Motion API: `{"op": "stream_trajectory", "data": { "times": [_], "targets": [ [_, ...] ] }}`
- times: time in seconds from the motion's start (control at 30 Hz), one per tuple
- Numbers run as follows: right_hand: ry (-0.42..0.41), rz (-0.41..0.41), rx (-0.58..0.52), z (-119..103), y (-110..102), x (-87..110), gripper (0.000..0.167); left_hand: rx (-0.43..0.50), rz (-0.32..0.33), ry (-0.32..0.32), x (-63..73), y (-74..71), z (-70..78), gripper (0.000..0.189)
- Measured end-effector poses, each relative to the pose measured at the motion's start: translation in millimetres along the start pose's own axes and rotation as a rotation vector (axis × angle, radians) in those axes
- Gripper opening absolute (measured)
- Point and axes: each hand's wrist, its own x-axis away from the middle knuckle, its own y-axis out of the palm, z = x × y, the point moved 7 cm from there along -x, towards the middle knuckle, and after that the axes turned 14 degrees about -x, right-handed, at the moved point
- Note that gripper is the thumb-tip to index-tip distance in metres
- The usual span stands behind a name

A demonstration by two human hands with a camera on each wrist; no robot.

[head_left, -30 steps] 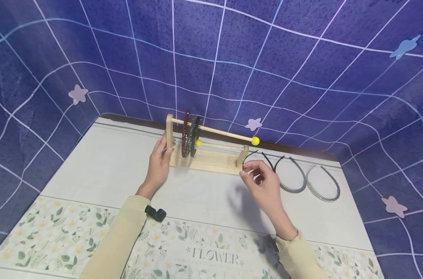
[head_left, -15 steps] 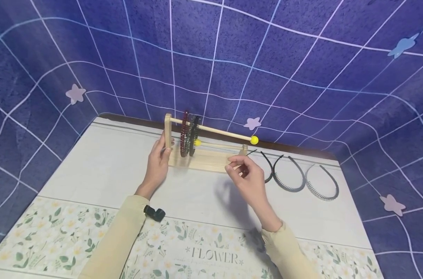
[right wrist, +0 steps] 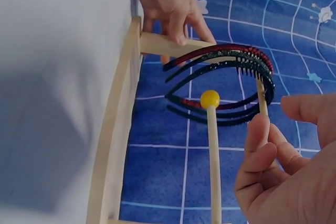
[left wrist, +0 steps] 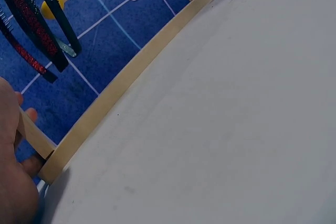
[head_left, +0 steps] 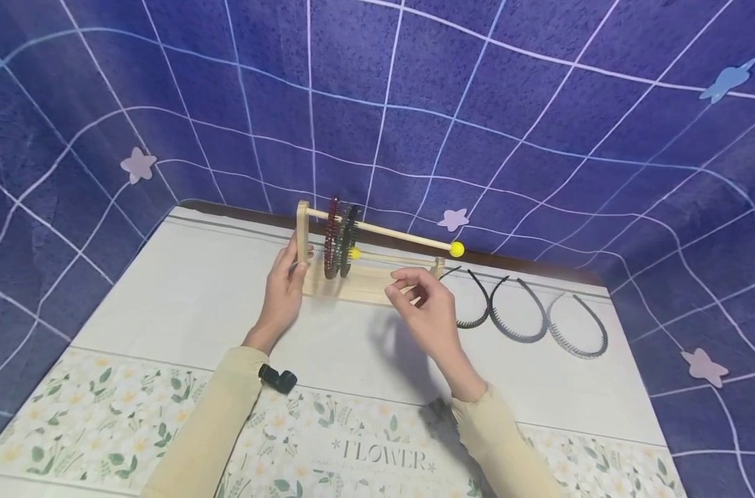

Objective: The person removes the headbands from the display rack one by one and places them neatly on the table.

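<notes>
My left hand point(head_left: 284, 280) grips the left upright of a pale wooden headband rack point(head_left: 302, 235), its thumb on the near side. From the upper rod point(head_left: 408, 239) hang glittery headbands point(right wrist: 231, 56), one red and others dark, close to the left end. A yellow ball point(head_left: 457, 250) caps that rod at the right. The lower rod point(right wrist: 214, 166) points the other way and has its own yellow ball point(right wrist: 209, 99). My right hand point(head_left: 428, 308) is raised in front of the base's right part, fingers loosely bent, with nothing between thumb and fingertips.
Three toothed headbands lie in a row on the white tabletop point(head_left: 352, 353) at right: a black one point(head_left: 475, 323), a dark one point(head_left: 526, 339) and a grey one point(head_left: 579, 354). A blue gridded cloth point(head_left: 377, 124) hangs behind the table.
My right hand has moved left from beside the rack's right end to in front of its base, and the black headband shows more fully. My left hand keeps its grip.
</notes>
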Motion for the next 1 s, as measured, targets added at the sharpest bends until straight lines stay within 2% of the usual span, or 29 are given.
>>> {"op": "stream_trajectory", "data": {
  "times": [0.5,0.73,1.0],
  "targets": [
    [0.022,-0.072,-0.111,-1.6,28.7,-15.9,0.023,-0.025,0.001,-0.009,-1.1,0.6,0.1,0.071],
    [0.031,-0.071,-0.117,1.8,42.7,-22.2,0.026,-0.021,-0.005,-0.001,-0.6,0.0,1.3,0.071],
    [0.067,-0.081,-0.115,3.6,61.3,-25.5,0.044,-0.029,-0.003,-0.001,0.3,-1.2,1.4,0.071]
  ]
}}
